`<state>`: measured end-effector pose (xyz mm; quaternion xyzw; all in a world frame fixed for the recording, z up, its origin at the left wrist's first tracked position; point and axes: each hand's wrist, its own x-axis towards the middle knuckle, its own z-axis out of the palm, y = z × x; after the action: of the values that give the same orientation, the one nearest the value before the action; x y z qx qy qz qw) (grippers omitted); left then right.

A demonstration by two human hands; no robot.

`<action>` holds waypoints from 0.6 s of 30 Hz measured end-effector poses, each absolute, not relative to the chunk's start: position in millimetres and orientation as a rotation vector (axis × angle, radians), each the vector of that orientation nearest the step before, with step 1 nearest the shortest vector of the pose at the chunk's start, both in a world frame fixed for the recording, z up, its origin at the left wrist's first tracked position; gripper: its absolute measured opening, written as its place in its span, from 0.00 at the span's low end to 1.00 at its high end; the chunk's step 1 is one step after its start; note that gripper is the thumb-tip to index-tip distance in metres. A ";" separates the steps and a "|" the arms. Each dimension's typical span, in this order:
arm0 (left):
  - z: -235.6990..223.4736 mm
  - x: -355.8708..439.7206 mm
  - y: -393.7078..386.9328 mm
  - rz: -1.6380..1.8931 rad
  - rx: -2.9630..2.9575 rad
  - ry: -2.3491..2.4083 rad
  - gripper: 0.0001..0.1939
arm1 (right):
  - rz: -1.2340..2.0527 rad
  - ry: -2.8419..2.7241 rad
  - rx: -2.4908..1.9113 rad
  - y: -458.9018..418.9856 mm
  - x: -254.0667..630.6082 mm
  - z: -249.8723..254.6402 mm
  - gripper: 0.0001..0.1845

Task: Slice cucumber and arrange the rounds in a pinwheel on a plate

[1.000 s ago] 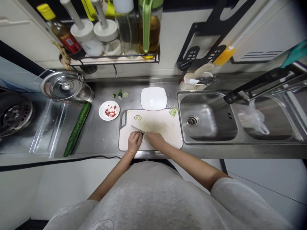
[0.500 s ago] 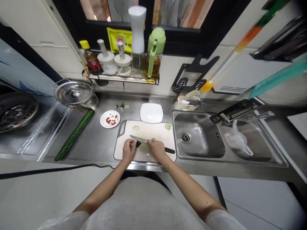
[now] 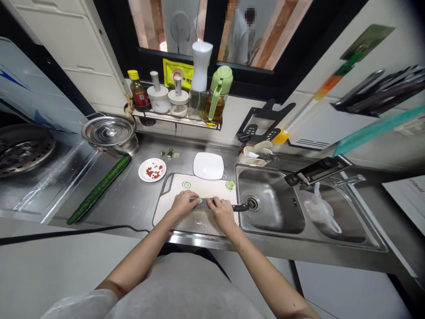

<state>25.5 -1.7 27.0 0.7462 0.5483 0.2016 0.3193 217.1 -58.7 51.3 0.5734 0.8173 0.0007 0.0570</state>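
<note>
A kitchen knife [image 3: 241, 207] with a black handle lies across the white cutting board [image 3: 179, 226], its handle pointing right over the sink's edge. My right hand [image 3: 222, 212] is closed on the knife just ahead of the handle. Fingers together, my left hand [image 3: 183, 204] reaches to the blade, its fingertips at a thin cucumber slice [image 3: 200, 200] on the metal. More slices [image 3: 186, 184] rest at the board's upper left, and a small pile of slices [image 3: 230, 184] is at its upper right corner. Whatever lies beneath my left palm is hidden.
Behind the board stands a white square plate [image 3: 208, 166]. Left of it are a round plate [image 3: 152, 170] with red pieces, cucumber ends [image 3: 170, 153], a whole cucumber [image 3: 99, 188] and a lidded steel pot [image 3: 111, 133]. A double sink [image 3: 270, 195] adjoins on the right.
The view has tilted upward. My left hand has moved from the dark green cucumber piece to the slice on the blade. The knife has turned nearly level, its handle farther right.
</note>
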 end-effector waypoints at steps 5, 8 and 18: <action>20.3 29.4 -7.8 0.566 1.755 1.399 0.05 | -0.008 2.460 1.744 -73.2 223.2 45.5 0.21; 14.1 28.3 -3.8 0.585 1.551 1.525 0.05 | -0.035 2.410 1.781 -83.2 232.2 40.4 0.21; -15.9 23.6 37.4 0.683 1.492 1.850 0.07 | -0.111 2.252 1.911 -107.7 258.9 31.1 0.23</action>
<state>23.6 37.4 -15.9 0.5701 0.7066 0.2607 0.3283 258.9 -107.7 31.1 0.6438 0.7587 -0.0374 0.0928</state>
